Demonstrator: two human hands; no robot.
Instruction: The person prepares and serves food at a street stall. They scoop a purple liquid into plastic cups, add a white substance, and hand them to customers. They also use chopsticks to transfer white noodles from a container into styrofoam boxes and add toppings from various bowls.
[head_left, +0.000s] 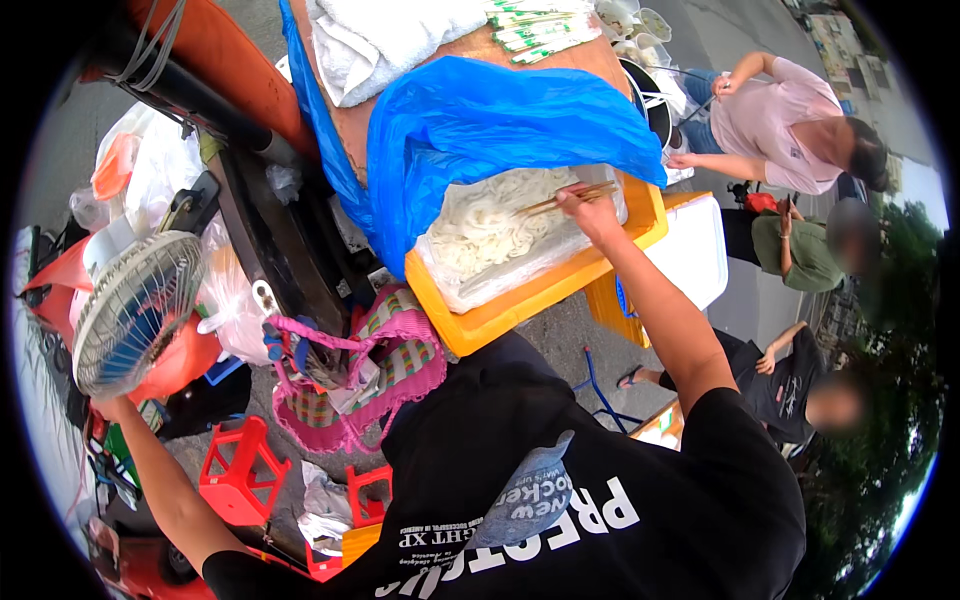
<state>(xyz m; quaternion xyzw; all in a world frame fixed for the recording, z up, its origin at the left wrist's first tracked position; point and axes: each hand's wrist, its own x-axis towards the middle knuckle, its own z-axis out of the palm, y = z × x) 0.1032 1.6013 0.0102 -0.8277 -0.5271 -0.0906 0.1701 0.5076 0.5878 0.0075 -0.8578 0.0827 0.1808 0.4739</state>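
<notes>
My right hand grips a pair of wooden chopsticks, their tips at the white flat noodles. The noodles lie in a clear plastic liner inside a yellow plastic crate. A blue plastic sheet is folded back over the crate's far side. Out to the left, my left hand is at the lower edge of an electric fan with a wire cage. The fan hides most of its fingers, so its grip does not show.
A white towel and wrapped chopsticks lie on the wooden board beyond the crate. A pink woven basket and red plastic stools stand lower left. Several people are at right, one in a pink shirt beside a pot.
</notes>
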